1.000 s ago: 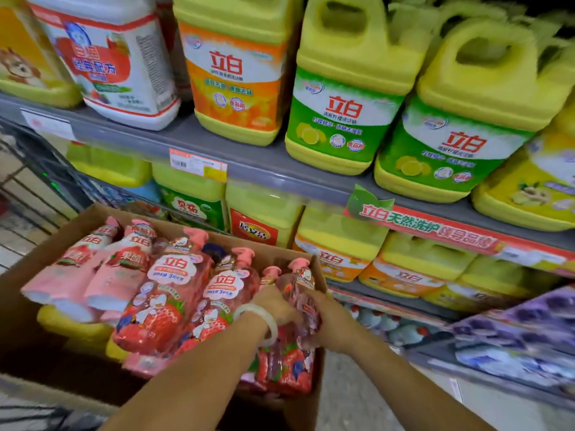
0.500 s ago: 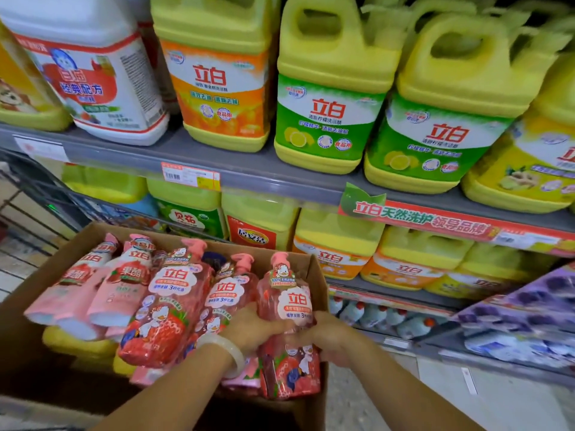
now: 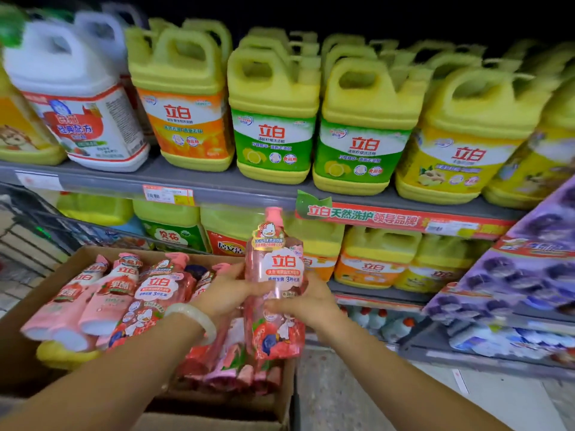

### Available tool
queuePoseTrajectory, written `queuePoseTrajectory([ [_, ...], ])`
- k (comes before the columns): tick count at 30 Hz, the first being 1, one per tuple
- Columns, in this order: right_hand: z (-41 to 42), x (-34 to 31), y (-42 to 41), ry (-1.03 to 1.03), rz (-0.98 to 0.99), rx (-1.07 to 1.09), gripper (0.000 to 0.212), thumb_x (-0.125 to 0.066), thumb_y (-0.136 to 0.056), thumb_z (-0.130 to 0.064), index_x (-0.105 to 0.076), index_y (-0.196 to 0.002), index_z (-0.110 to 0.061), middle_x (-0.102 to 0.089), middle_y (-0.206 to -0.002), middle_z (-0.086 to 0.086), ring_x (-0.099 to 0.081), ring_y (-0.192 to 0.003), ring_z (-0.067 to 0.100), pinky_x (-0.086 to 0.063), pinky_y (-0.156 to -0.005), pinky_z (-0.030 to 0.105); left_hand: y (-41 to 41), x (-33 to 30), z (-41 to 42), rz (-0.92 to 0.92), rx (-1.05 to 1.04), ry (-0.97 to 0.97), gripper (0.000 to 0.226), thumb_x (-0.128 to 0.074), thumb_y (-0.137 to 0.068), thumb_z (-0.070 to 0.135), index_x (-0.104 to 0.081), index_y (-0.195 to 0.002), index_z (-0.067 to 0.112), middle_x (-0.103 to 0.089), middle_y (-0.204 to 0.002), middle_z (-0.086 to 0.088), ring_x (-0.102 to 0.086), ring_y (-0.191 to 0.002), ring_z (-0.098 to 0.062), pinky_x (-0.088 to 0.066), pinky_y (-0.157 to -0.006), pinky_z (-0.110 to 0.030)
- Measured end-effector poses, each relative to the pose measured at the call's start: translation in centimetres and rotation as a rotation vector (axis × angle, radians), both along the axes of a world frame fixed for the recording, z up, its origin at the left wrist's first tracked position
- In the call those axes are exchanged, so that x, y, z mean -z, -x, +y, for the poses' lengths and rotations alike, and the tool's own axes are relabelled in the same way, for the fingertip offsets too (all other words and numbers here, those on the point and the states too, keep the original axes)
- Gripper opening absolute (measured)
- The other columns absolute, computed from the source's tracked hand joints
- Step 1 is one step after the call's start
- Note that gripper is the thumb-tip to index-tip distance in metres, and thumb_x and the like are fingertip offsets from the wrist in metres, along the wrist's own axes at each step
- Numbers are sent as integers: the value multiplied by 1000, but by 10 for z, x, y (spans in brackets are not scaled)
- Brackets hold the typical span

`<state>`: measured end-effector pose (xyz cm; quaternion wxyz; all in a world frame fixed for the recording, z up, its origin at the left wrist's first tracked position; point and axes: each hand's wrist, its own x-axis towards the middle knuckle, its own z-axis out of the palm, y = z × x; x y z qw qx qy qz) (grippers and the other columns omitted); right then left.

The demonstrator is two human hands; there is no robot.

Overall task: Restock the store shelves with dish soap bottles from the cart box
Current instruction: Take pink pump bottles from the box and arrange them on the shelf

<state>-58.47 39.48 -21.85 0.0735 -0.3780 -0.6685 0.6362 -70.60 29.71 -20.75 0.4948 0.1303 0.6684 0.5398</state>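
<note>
A clear pink pump-top dish soap bottle [image 3: 275, 284] with a strawberry-printed lower half is held upright between both hands, above the right front corner of the brown cardboard box [image 3: 40, 293]. The left hand [image 3: 228, 293] is closed around the bottle's left side at mid-height, a pale jade-like bangle [image 3: 194, 318] sitting on its wrist; the right hand [image 3: 306, 303] is wrapped around the right side, fingers curled across the front.

In the box, more pink bottles of the same kind [image 3: 124, 293] are laid on their sides, packed close together, with pink refill pouches [image 3: 230, 362] lying below the held bottle. A wire cart [image 3: 28, 241] is seen at the left, behind the box.

Behind the bottle, the grey metal shelf [image 3: 217, 181] is filled edge to edge with large yellow handled jugs [image 3: 273, 119] bearing orange, green and yellow labels — a white jug [image 3: 77, 101] stands at the far left. The lower shelf [image 3: 379, 292] is likewise packed with yellow jugs, directly behind the held bottle. A red and green brand strip [image 3: 373, 216] is fixed to the upper shelf edge. At the right, purple packs [image 3: 529, 269] are stacked on a slanted display.
</note>
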Motion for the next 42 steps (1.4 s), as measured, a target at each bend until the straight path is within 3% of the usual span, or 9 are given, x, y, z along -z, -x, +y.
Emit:
queuePoseTrajectory([
  [3,14,-41,-42,-114,69,38,39,-88,-50,-15,-67,-84,-19,-72,-84,-7,-69,-82,10,-55,-81,34,-34,-42,16,99,42,-110,44,-74,-75,0,-61,-114,15,-73,-102,-8,-72,-88,-23,-59,-75,-37],
  [6,35,-86,-105,-275,126,61,33,-86,-60,-12,-58,-68,-28,-66,-77,-15,-64,-78,5,-52,-81,30,-84,-76,41,161,117,-184,58,-83,-65,10,-60,-119,14,-73,-106,-10,-70,-95,-28,-54,-88,-47],
  [10,75,-128,-203,-385,200,183,54,-89,-55,-17,-56,-96,-25,-67,-89,-13,-64,-81,0,-55,-79,25,-178,-122,90,235,167,-291,44,-78,-70,6,-64,-112,9,-74,-101,-9,-71,-83,-21,-56,-63,-28],
  [16,128,-191,-366,-517,304,380,53,-85,-60,-2,-51,-94,-23,-64,-86,-13,-62,-69,-9,-46,-61,7,-325,-184,175,303,299,-456,44,-77,-69,3,-60,-109,7,-71,-99,-12,-67,-77,-19,-52,-56,-25],
  [24,189,-269,-532,-696,351,632,53,-86,-61,-5,-53,-100,-21,-66,-91,-8,-67,-79,2,-56,-65,20,-481,-271,280,395,536,-684,44,-81,-66,2,-60,-103,7,-71,-86,-4,-69,-69,-15,-56,-55,-24],
  [27,217,-299,-572,-748,385,693,48,-82,-64,0,-53,-99,-15,-62,-86,-7,-60,-61,-11,-48,-53,8,-525,-302,321,431,606,-770,38,-81,-68,5,-61,-99,11,-72,-84,0,-69,-68,-11,-53,-54,-20],
  [32,288,-343,-625,-820,386,782,52,-84,-63,-4,-55,-104,-15,-67,-99,1,-67,-87,14,-57,-75,32,-578,-349,399,519,660,-891,36,-84,-66,16,-65,-96,14,-74,-94,-2,-70,-83,-20,-53,-64,-31],
  [35,339,-373,-646,-838,399,771,58,-84,-64,-5,-53,-112,-13,-68,-102,5,-68,-87,19,-55,-70,30,-601,-378,445,524,668,-948,24,-80,-72,13,-62,-87,19,-72,-88,4,-69,-77,-11,-53,-61,-23],
  [42,485,-446,-674,-918,457,696,33,-76,-71,5,-56,-88,-16,-67,-72,-3,-65,-51,1,-49,-48,14,-631,-453,585,613,604,-1015,19,-77,-74,15,-65,-89,20,-73,-88,2,-68,-73,-15,-53,-63,-27],
])
